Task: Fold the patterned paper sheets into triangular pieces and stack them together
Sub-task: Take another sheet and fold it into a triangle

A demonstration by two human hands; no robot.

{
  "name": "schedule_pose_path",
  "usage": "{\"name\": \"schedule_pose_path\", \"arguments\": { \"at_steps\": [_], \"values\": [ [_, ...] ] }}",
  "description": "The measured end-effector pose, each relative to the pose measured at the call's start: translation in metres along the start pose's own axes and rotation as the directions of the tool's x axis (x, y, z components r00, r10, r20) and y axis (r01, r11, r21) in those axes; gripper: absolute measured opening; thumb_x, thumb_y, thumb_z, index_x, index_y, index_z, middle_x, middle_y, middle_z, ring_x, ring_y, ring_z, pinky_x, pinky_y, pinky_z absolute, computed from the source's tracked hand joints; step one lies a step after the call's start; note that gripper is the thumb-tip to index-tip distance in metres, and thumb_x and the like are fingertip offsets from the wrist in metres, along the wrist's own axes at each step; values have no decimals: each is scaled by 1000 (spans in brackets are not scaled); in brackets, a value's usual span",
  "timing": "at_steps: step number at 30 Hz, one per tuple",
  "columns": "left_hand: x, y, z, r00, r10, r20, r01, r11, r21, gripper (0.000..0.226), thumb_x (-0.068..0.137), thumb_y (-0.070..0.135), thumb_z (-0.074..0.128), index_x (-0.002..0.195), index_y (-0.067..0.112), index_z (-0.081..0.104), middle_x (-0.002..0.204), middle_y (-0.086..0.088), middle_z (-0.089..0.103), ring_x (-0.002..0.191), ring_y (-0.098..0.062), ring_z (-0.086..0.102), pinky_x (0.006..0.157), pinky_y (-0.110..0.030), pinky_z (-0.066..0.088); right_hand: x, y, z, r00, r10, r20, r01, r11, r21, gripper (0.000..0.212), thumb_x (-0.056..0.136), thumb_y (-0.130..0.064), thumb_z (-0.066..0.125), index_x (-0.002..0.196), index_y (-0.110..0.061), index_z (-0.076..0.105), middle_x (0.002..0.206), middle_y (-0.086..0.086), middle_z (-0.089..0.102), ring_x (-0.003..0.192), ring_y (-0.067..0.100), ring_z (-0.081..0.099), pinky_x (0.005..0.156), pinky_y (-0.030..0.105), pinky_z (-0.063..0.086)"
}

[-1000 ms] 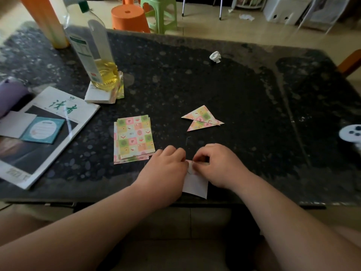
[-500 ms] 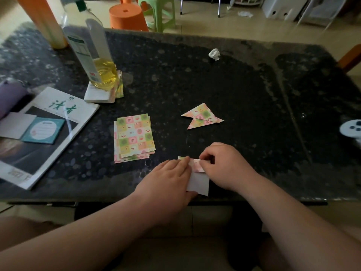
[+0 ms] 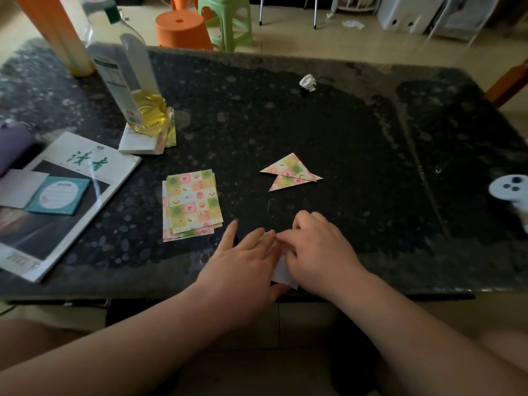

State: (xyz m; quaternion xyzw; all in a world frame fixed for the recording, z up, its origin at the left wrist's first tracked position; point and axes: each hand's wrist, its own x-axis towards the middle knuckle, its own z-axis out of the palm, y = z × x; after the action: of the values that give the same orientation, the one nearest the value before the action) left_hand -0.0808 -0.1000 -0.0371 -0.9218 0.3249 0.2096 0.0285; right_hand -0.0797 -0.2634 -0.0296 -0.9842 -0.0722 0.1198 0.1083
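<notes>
Single head-worn wide-angle view, looking forward and down from seated person's position; dark counter [image 3: 314, 115] close below, floor and stools [image 3: 205, 24] beyond far edge.

The left hand [image 3: 243, 261] and the right hand [image 3: 317, 252] were bare, with short, rounded fingers. Both forearms [image 3: 143, 335] were likewise uncovered all the way to the frame's lower edge, broad and smooth, thickening toward the elbows.
</notes>
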Motion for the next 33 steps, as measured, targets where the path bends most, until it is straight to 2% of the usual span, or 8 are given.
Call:
{"name": "schedule_pose_path", "arguments": {
  "at_steps": [5, 9, 16, 21, 24, 27, 29, 33],
  "values": [
    [2, 6, -2, 1000, 5, 22, -6, 997, 75, 80, 102, 67, 18, 163, 21, -2, 172, -3, -1, 158, -19, -6, 119, -58, -22, -5, -25, -4, 981, 105, 165, -57, 960, -272, 43, 103, -36, 47, 145, -28, 49, 114, 3, 46, 117, 26, 45, 94, 42, 42],
    [2, 8, -4, 999, -30, 20, 28, 997, 76, 78, 101, 70, 17, 163, 24, 8, 172, -3, 4, 158, -20, 1, 118, -60, -24, -6, -24, -12, 942, 225, 248, -102, 898, -429, 51, 94, -38, 65, 141, -22, 52, 126, 8, 51, 121, 29, 45, 98, 44, 44],
    [-2, 6, -7, 992, -102, 80, 93, 990, 110, 72, 100, 73, 16, 161, 38, 5, 172, -8, 1, 158, -30, 3, 117, -64, -21, -10, -9, -19, 885, 317, 342, -135, 876, -462, 59, 93, -40, 65, 148, -29, 47, 105, 4, 48, 106, 25, 48, 81, 40, 41],
    [2, 7, -12, 985, -114, 131, 100, 989, 106, 68, 99, 73, 13, 160, 42, 8, 172, -8, 2, 157, -35, 1, 115, -68, -21, 7, 0, -26, 898, 366, 244, -381, 925, 13, 14, 96, -32, 64, 106, -24, 70, 91, -3, 66, 83, 14, 63, 79, 35, 59],
    [5, 8, -22, 995, -77, 69, 73, 996, 49, 48, 104, 63, 19, 149, 47, 25, 161, -10, 32, 152, -33, 21, 118, -69, -10, 23, 6, -20, 841, 418, 343, -527, 775, 349, 20, 97, -36, 67, 86, -22, 75, 73, -1, 74, 69, 13, 70, 71, 32, 57],
    [24, -3, -38, 977, -211, -32, 202, 963, -180, 28, 105, 51, 41, 125, 40, 57, 127, 2, 55, 127, -22, 47, 114, -52, 32, 34, 11, -16, 784, 426, 451, -603, 695, 391, 32, 97, -39, 66, 81, -15, 78, 70, 0, 77, 63, 14, 70, 73, 34, 57],
    [41, -16, -45, 923, -384, 23, 351, 814, -464, 18, 98, 45, 60, 103, 30, 69, 109, 5, 65, 102, -14, 60, 91, -37, 54, 39, 12, -15, 773, 435, 463, -616, 689, 381, 34, 98, -41, 66, 82, -14, 78, 68, -1, 76, 53, 11, 65, 65, 32, 54],
    [65, -24, -43, 875, -403, 269, 484, 692, -536, 27, 91, 44, 73, 94, 17, 75, 93, -2, 75, 87, -17, 70, 79, -34, 61, 43, 13, -15, 760, 427, 490, -633, 658, 408, 32, 99, -39, 66, 87, -12, 75, 66, 0, 76, 44, 9, 61, 53, 27, 46]
  ]
}}
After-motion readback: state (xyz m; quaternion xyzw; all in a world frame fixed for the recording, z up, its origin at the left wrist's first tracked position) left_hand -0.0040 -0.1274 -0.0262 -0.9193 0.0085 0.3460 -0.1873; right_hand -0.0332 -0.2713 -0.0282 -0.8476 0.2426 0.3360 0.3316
